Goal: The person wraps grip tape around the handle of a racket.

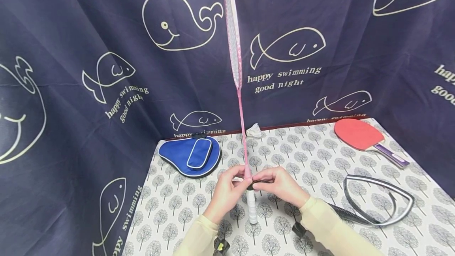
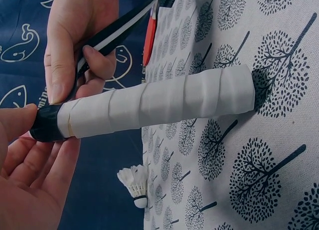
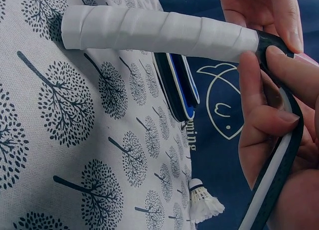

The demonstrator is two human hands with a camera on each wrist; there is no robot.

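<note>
White grip: overgrip [image 1: 251, 202] already spirals up the badminton racket [image 1: 234, 42] handle, butt standing on the table's near edge.
Left: black finishing tape [image 1: 369, 204] – only started round the handle top.
Right hand [image 1: 281, 187]: pinches the tape.
Left hand [image 1: 227, 191]: pinches the handle top.
Far edge: shuttlecock [image 1: 254, 130], blue paddle case [image 1: 192, 155], red paddle [image 1: 362, 135].

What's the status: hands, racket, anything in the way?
Both hands at the handle top: left hand steadies it, right hand pinches the black-and-white strip. Pink racket upright, white grip butt on the table. Nothing in the way.
</note>
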